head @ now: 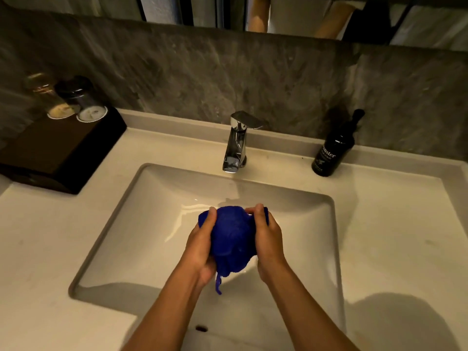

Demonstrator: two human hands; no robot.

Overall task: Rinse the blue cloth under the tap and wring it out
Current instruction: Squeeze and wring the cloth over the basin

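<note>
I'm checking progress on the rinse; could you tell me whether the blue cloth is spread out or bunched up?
Bunched up: the blue cloth is a tight wad squeezed between the left hand and right hand over the sink.

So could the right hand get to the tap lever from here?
Probably yes. The tap lever stands clear behind the sink, nothing between. But the right hand is gripping the cloth with the left hand, so it must let go first.

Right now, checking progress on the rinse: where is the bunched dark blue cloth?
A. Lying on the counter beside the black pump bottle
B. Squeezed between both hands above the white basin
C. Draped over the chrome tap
B: the left hand and right hand both grip the bunched dark blue cloth over the white basin.
</note>
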